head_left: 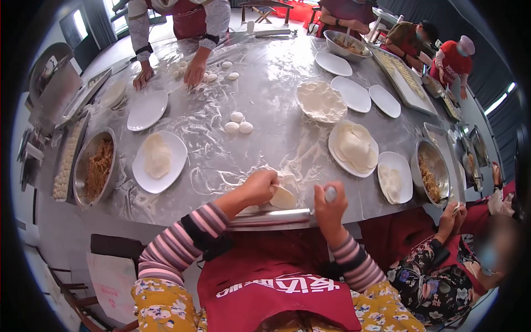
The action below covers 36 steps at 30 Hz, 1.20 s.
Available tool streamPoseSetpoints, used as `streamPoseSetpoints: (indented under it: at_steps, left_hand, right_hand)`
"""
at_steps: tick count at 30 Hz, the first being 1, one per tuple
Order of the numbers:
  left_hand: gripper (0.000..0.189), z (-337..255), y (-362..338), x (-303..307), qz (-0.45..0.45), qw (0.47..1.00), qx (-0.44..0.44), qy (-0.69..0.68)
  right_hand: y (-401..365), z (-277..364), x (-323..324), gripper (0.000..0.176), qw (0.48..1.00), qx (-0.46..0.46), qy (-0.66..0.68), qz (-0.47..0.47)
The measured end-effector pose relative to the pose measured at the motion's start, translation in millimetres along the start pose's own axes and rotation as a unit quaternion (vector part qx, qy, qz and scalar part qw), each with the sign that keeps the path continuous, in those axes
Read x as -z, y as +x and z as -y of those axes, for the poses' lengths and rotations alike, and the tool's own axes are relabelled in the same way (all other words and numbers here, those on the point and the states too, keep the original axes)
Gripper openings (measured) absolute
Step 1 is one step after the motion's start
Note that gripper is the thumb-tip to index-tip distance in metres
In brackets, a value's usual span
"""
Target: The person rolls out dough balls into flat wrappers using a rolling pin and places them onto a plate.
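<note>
Near the table's front edge, my left hand (pixel 260 187) is closed on the rim of a thin round dough wrapper (pixel 283 198), which tilts up from the floured metal. A short way to the right, my right hand (pixel 331 206) wraps round a rolling pin (pixel 330 193); only its pale rounded end shows clearly. To the right, a white plate carries a stack of wrappers (pixel 355 145). Left of my hands, another white plate (pixel 176 166) holds more wrappers (pixel 157 156). Several dough balls (pixel 238 126) lie ahead in loose flour.
Metal bowls of filling stand left (pixel 114 160) and right (pixel 444 182). A plate of flour (pixel 321 101) sits beyond the wrapper stack. Opposite, a person's hands (pixel 196 71) press near dough balls. Close at my right, a co-worker's hands (pixel 452 218) hold something small. Trays line both sides.
</note>
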<state>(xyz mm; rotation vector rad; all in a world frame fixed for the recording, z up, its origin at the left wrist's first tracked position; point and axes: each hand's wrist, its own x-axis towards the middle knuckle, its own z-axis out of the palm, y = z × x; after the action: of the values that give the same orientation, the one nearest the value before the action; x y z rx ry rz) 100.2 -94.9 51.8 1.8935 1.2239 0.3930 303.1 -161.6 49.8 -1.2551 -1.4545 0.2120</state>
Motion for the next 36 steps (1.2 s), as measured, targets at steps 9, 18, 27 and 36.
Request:
streamPoseSetpoints:
  at_steps: [9,18,27,36]
  left_hand:
    - [0.022,-0.8,4.3,-2.4,-0.020,0.999,0.027,0.037]
    - [0.014,1.1,-45.3,21.5,-0.088,0.991,-0.047,-0.092]
    - [0.017,146.2,-126.3,207.8,-0.442,0.868,0.212,0.081]
    - [0.043,92.9,18.3,132.8,-0.230,0.933,0.000,0.278]
  right_hand:
    - [57.2,-15.3,-64.0,0.023,0.994,0.083,-0.063,-0.029]
    - [0.2,-13.7,-4.4,0.020,0.997,-0.065,0.042,0.004]
    - [-0.5,-8.7,-1.7,0.020,0.994,-0.067,0.081,0.016]
    - [4.0,-9.7,-3.2,0.019,0.998,-0.011,0.060,0.018]
